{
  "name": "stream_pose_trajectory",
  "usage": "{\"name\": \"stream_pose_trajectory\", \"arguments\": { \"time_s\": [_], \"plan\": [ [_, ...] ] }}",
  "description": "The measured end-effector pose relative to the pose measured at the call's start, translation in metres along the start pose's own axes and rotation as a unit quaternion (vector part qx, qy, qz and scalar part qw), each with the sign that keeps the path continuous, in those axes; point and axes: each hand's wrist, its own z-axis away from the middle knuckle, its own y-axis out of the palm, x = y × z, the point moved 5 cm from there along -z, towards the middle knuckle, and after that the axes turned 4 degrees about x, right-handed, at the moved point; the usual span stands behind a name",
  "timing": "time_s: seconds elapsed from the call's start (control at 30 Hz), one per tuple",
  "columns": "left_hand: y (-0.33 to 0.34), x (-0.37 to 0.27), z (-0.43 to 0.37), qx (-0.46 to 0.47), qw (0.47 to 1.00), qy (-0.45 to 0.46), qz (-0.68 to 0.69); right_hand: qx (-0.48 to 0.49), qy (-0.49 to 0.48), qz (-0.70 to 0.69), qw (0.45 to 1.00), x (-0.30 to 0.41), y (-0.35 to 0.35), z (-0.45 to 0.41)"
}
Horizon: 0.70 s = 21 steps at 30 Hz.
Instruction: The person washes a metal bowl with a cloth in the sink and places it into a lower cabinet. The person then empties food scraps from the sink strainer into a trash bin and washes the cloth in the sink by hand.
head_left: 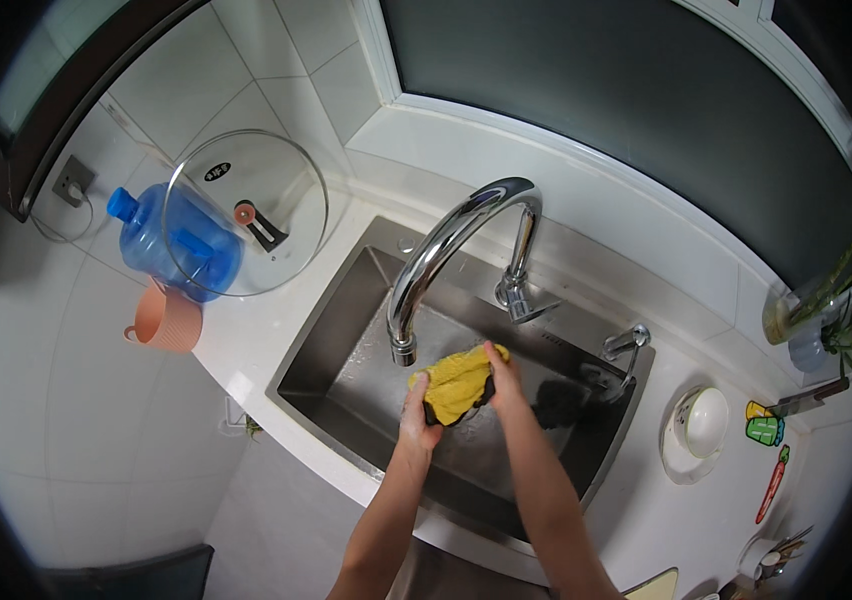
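Note:
Both hands hold a yellow cloth with a dark underside over the stainless steel sink. My left hand grips its left edge, thumb on top. On the cloth's right edge is my right hand, fingers closed round it. The chrome faucet arches above, its spout tip just up and left of the cloth. I cannot tell whether water runs from it. Inside the basin, right of my right hand, lies a dark round patch, perhaps the drain.
Left of the sink stand a glass pot lid, a blue water jug and a pink basket. A chrome dispenser rises at the sink's right corner. Further right are a white bowl, a knife and potted plants.

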Motion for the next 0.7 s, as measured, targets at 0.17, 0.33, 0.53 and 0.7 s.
{"name": "stream_pose_trajectory", "arguments": {
  "time_s": [0.17, 0.33, 0.53, 0.7],
  "plan": [
    [-0.045, -0.018, -0.023, 0.164, 0.981, -0.085, 0.066, 0.073, -0.27, 0.291, 0.915, 0.039, 0.088, 0.127],
    [0.008, 0.026, -0.017, 0.051, 0.996, -0.037, 0.07, 0.033, -0.219, 0.523, 0.823, 0.076, 0.087, 0.103],
    [0.008, 0.016, -0.012, 0.217, 0.972, -0.014, 0.092, -0.103, -0.316, 0.527, 0.782, 0.079, 0.095, 0.118],
    [0.007, 0.026, 0.015, 0.078, 0.995, 0.054, 0.028, -0.041, -0.237, 0.595, 0.767, 0.058, 0.083, 0.125]
  ]
}}
